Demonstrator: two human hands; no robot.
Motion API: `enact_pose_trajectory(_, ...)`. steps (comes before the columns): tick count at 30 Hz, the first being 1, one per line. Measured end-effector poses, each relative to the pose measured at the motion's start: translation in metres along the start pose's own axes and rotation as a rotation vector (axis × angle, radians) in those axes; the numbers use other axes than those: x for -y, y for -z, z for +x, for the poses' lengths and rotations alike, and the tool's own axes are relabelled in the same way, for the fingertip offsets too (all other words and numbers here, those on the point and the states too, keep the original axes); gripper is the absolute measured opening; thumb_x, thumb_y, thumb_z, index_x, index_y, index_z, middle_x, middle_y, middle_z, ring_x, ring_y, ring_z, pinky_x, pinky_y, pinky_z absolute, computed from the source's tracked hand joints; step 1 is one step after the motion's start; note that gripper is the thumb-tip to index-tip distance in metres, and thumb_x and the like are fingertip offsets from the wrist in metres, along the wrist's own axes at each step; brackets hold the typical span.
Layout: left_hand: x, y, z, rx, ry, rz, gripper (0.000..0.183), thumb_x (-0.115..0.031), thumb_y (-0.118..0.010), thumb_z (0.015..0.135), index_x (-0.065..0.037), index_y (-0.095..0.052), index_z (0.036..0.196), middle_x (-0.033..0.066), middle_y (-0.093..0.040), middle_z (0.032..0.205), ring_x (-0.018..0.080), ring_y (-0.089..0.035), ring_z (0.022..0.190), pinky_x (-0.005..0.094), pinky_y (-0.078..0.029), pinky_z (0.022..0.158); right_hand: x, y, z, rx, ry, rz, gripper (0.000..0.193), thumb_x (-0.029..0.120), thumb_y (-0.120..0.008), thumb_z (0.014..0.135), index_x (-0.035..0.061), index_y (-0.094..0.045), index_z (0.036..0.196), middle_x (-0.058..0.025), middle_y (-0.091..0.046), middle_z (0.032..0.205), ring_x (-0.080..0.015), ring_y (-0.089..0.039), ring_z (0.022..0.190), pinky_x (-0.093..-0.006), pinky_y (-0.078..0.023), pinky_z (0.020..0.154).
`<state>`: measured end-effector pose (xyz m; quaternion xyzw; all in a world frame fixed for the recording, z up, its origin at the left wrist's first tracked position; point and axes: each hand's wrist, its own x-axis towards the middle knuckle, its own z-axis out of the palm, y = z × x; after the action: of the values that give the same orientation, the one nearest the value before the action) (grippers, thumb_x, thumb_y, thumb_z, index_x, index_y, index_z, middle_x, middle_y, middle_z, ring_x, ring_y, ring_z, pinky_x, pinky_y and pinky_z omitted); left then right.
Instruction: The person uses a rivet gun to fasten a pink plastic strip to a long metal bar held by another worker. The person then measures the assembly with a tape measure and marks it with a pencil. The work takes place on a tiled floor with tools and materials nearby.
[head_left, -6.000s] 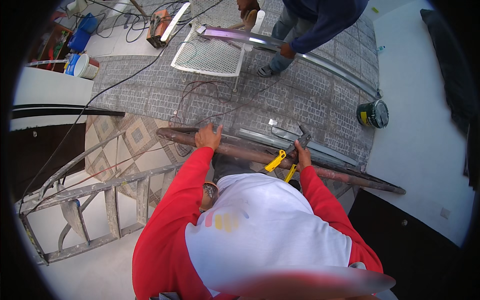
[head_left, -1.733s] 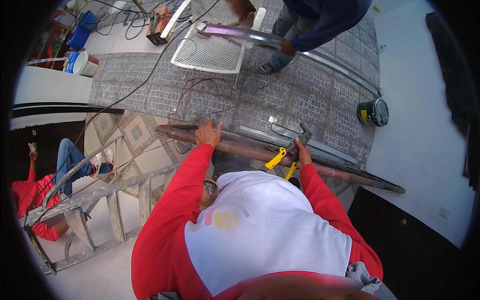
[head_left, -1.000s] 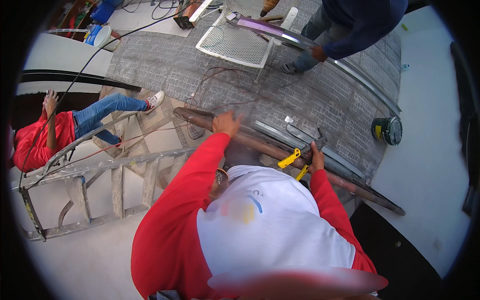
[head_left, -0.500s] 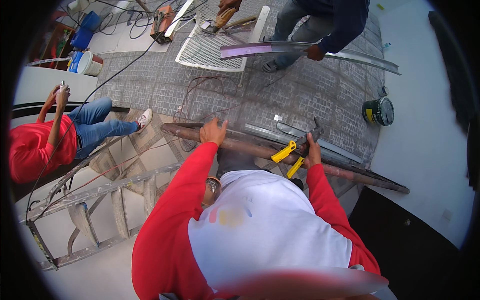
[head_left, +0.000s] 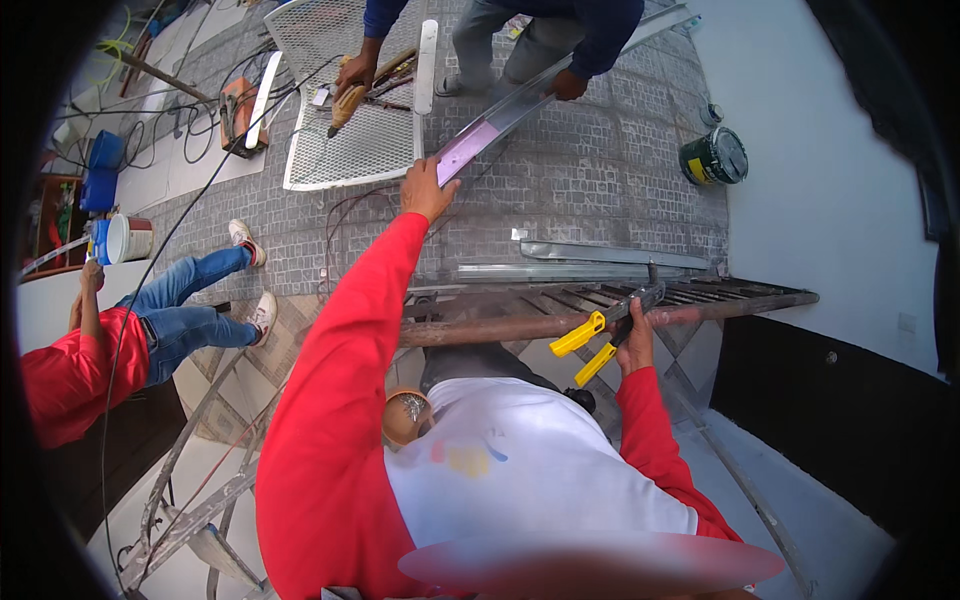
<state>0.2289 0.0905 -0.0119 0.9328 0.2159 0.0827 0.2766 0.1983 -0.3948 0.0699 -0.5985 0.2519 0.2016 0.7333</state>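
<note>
My left hand (head_left: 428, 190) reaches forward and is closed on the near end of a long metal channel (head_left: 520, 105), which has a pinkish-purple film at that end. Farther along it, a co-worker's hand (head_left: 570, 85) holds the same channel. My right hand (head_left: 634, 340) is closed round a dark plier-like tool (head_left: 590, 337) with two yellow handles spread apart, just above a rusty pipe-edged rail (head_left: 500, 330). At my waist a round tan container (head_left: 407, 417) holds small metal pieces, perhaps screws.
Below lie more metal channels (head_left: 580, 270) on patterned paving. The co-worker's other hand holds a yellow drill (head_left: 345, 108) over a white mesh panel (head_left: 350, 155). A dark green bucket (head_left: 713, 157) stands by the white wall. Another person in red (head_left: 90, 370) is left; a cable (head_left: 190, 185) crosses the view.
My left hand has left the rusty rail and taken hold of the channel's end. The co-worker has swung the channel toward me. My right hand keeps the yellow-handled tool.
</note>
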Motion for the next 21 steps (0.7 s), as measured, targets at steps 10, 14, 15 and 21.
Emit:
enact_pose_trajectory(10, -0.038, -0.106, 0.094, 0.138, 0.037, 0.269, 0.118, -0.057, -0.089, 0.068, -0.010, -0.029, 0.158, 0.0237, -0.036, 0.156, 0.0402, -0.035, 0.145, 0.0546, -0.037, 0.110, -0.037, 0.040, -0.065, -0.260, -0.046, 0.160, 0.039, 0.041, -0.077, 0.094, 0.0129, -0.061, 0.116, -0.0030, -0.070, 0.104, -0.0152, -0.066, 0.094, -0.0298, -0.051, 0.080)
enact_pose_trajectory(14, -0.032, -0.127, 0.117, 0.204, 0.176, 0.333, 0.123, -0.058, -0.089, 0.068, -0.009, -0.024, 0.160, 0.0234, -0.031, 0.160, 0.0407, -0.031, 0.148, 0.0587, -0.033, 0.113, -0.059, 0.047, -0.080, -0.309, -0.059, 0.221, 0.037, 0.039, -0.077, 0.094, 0.0127, -0.060, 0.114, -0.0021, -0.069, 0.103, -0.0158, -0.067, 0.096, -0.0303, -0.051, 0.081)
enact_pose_trajectory(15, -0.033, -0.132, 0.121, 0.169, 0.138, 0.308, 0.123, -0.058, -0.089, 0.068, -0.009, -0.024, 0.160, 0.0232, -0.031, 0.159, 0.0404, -0.031, 0.148, 0.0591, -0.033, 0.113, -0.063, 0.050, -0.081, -0.335, -0.062, 0.221, 0.036, 0.039, -0.076, 0.094, 0.0127, -0.060, 0.114, -0.0019, -0.069, 0.103, -0.0158, -0.067, 0.096, -0.0305, -0.052, 0.081)
enact_pose_trajectory(21, -0.018, -0.127, 0.105, 0.039, 0.049, 0.173, 0.118, -0.050, -0.089, 0.071, -0.010, -0.024, 0.160, 0.0225, -0.032, 0.159, 0.0405, -0.031, 0.148, 0.0586, -0.032, 0.115, -0.070, 0.049, -0.088, -0.342, -0.074, 0.244, 0.035, 0.037, -0.076, 0.095, 0.0124, -0.060, 0.114, -0.0010, -0.068, 0.104, -0.0164, -0.067, 0.098, -0.0313, -0.052, 0.083)
